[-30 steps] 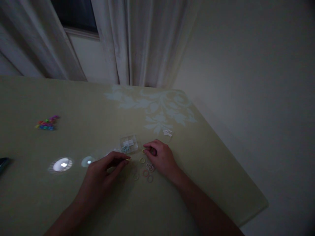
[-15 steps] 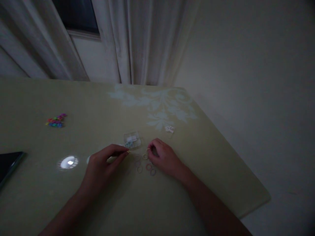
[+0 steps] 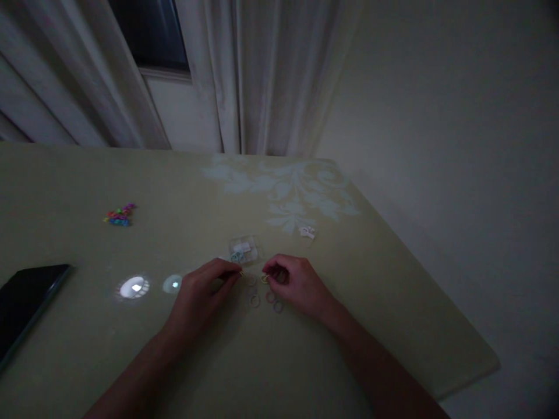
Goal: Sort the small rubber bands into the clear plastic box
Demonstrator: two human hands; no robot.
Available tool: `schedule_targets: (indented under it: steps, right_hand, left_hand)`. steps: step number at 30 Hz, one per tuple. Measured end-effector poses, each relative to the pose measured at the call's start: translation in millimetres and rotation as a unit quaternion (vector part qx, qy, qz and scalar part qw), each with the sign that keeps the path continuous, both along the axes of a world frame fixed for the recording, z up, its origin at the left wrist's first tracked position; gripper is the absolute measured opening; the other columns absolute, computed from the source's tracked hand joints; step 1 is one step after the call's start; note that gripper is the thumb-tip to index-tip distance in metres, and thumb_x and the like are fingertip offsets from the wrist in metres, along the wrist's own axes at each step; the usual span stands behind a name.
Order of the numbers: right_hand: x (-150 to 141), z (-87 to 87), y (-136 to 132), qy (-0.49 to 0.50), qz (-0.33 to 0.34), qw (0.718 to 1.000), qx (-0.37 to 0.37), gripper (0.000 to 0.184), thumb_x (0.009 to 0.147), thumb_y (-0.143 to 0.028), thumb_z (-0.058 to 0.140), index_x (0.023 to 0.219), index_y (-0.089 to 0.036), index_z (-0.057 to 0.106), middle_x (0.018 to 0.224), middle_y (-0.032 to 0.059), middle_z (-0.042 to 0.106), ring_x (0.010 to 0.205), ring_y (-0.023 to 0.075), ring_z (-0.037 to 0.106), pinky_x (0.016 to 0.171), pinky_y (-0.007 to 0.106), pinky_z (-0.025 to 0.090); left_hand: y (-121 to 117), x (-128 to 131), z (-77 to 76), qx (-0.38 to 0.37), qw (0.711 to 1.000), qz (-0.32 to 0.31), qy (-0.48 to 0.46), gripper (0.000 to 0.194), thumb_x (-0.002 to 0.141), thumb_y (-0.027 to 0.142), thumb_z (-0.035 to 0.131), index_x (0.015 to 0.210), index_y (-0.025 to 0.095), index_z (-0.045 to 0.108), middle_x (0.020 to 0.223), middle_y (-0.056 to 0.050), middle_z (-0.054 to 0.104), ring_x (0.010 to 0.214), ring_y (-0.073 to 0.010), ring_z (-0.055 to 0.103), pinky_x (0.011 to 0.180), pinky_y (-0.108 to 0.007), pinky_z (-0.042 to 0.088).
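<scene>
My left hand [image 3: 205, 291] is closed, thumb and forefinger pinching a small yellow hair tie [image 3: 241, 273] just in front of the clear box. Opposite it, my right hand [image 3: 297, 285] is also pinched, its fingertips on a yellowish hair tie [image 3: 264, 279] close to the tabletop. Between and below the hands lie several more thin rings, among them a pale hair tie [image 3: 254, 301], a pinkish one [image 3: 271, 297] and a greyish one [image 3: 278, 306]. The clear plastic box [image 3: 251, 249] stands behind my hands with bluish-green rings and a white piece inside.
A pile of small colourful pieces [image 3: 119, 215] lies at the left. A dark flat device [image 3: 30, 302] rests at the left edge. White bits [image 3: 308, 232] lie behind my right hand. Curtains [image 3: 279, 87] and a wall [image 3: 437, 145] border the table [image 3: 349, 267].
The view has turned slightly left, so the table's things sit further right. My right fingertips have come down onto the yellowish hair tie. My left hand keeps its pinch, nearer the right hand.
</scene>
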State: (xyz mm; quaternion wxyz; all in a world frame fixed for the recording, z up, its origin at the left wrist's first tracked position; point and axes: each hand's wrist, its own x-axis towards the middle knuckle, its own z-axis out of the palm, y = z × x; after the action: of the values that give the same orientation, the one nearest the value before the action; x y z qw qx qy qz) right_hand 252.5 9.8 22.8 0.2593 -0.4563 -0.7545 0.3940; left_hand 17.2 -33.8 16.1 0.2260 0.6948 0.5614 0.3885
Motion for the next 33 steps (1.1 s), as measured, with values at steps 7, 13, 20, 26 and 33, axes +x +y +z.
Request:
schedule_targets:
  steps: [7, 13, 20, 26, 33]
  right_hand:
    - [-2.1, -1.2, 0.5, -0.038, -0.02, 0.999, 0.033, 0.025, 0.087, -0.008, 0.068, 0.107, -0.017, 0.08, 0.092, 0.0056, 0.079, 0.077, 0.0145, 0.069, 0.075, 0.027, 0.052]
    - [-3.4, 2.7, -1.8, -0.037, -0.015, 0.999, 0.026, 0.024, 0.087, -0.007, 0.067, 0.104, -0.019, 0.08, 0.087, 0.0028, 0.078, 0.071, 0.0129, 0.067, 0.072, 0.025, 0.052]
    - [-3.5, 8.1, -5.5, -0.042, 0.025, 0.998, 0.032, 0.018, 0.085, -0.007, 0.071, 0.094, -0.02, 0.08, 0.086, 0.0021, 0.076, 0.075, 0.0143, 0.068, 0.071, 0.025, 0.05]
    - [-6.6, 10.5, -9.3, -0.065, 0.037, 0.996, 0.039, 0.023, 0.084, -0.005, 0.069, 0.096, -0.021, 0.081, 0.087, 0.0019, 0.078, 0.075, 0.0149, 0.068, 0.071, 0.025, 0.048]
    - [-13.6, 6.2, -8.7, -0.137, 0.053, 0.987, 0.059, 0.017, 0.087, -0.007, 0.071, 0.094, -0.019, 0.08, 0.089, 0.0039, 0.075, 0.079, 0.0164, 0.068, 0.075, 0.027, 0.048]
  left_hand:
    - [-1.9, -1.1, -9.2, 0.059, 0.996, -0.029, 0.052, 0.023, 0.099, 0.027, 0.057, 0.097, 0.022, 0.08, 0.092, -0.004, 0.084, 0.079, -0.0198, 0.08, 0.072, -0.027, 0.061]
    - [-5.0, -1.0, -12.4, 0.11, 0.986, -0.053, 0.112, 0.031, 0.104, 0.027, 0.05, 0.101, 0.022, 0.08, 0.097, -0.007, 0.084, 0.082, -0.0216, 0.081, 0.072, -0.029, 0.063]
    - [-5.2, -2.9, -11.3, 0.106, 0.986, -0.051, 0.114, 0.031, 0.104, 0.027, 0.05, 0.102, 0.021, 0.081, 0.098, -0.007, 0.083, 0.084, -0.0218, 0.08, 0.074, -0.03, 0.063]
    - [-6.0, -2.1, -10.4, 0.115, 0.983, -0.048, 0.133, 0.031, 0.104, 0.025, 0.05, 0.103, 0.02, 0.081, 0.098, -0.008, 0.083, 0.084, -0.0228, 0.08, 0.072, -0.031, 0.062]
    - [-5.1, -0.5, -13.2, 0.12, 0.984, -0.046, 0.122, 0.029, 0.102, 0.025, 0.051, 0.103, 0.021, 0.08, 0.098, -0.008, 0.083, 0.084, -0.0223, 0.08, 0.073, -0.03, 0.062]
